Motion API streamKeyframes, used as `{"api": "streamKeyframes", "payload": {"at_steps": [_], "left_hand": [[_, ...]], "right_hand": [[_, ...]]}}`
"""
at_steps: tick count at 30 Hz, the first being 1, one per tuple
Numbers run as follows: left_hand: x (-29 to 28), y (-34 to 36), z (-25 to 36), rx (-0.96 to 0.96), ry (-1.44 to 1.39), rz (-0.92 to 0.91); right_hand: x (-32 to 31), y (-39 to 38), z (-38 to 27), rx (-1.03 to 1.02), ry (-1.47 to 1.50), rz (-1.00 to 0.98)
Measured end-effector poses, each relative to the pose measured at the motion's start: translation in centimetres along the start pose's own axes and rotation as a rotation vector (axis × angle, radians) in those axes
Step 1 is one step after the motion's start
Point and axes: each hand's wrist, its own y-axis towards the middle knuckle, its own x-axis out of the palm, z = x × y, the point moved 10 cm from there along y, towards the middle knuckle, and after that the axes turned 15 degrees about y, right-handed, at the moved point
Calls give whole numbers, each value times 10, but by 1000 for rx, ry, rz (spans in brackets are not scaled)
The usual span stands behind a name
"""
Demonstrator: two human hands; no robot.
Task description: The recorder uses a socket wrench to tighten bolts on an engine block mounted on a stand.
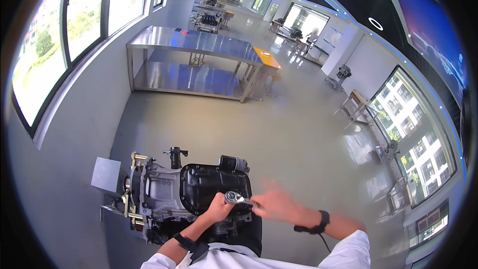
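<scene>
Ratchet wrench point(232, 197): located between the two hands, over the near right part of the black oil pan point(206, 180). Left hand point(217, 209): closed at the ratchet head, lower fingers partly hidden. Right hand point(275, 204): apparently wrapped around the handle; motion blur obscures the fingers. Whatever lies beneath the head cannot be seen.

For sound working, press the head down square with the left hand to prevent tipping. Swing the handle with the right hand in short, even strokes, level with the pan face. Keep knuckles off the pan rim, and the thin cable point(326, 243) below the right wrist away from the handle.

Appearance: the wrench is bright metal with a rounded head. Ahead of the left hand, the pan is glossy black with rounded corners; left of it is a ribbed grey casting point(162, 188). Well ahead of both hands stands a steel tabletop point(199, 43).
</scene>
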Motion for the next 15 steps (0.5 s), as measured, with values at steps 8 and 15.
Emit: {"api": "streamKeyframes", "payload": {"at_steps": [8, 15], "left_hand": [[15, -11, 12, 149, 128, 56], [37, -13, 18, 211, 28, -325]], "right_hand": [[80, -30, 25, 282, 290, -311], [-15, 55, 6, -285, -293, 39]]}}
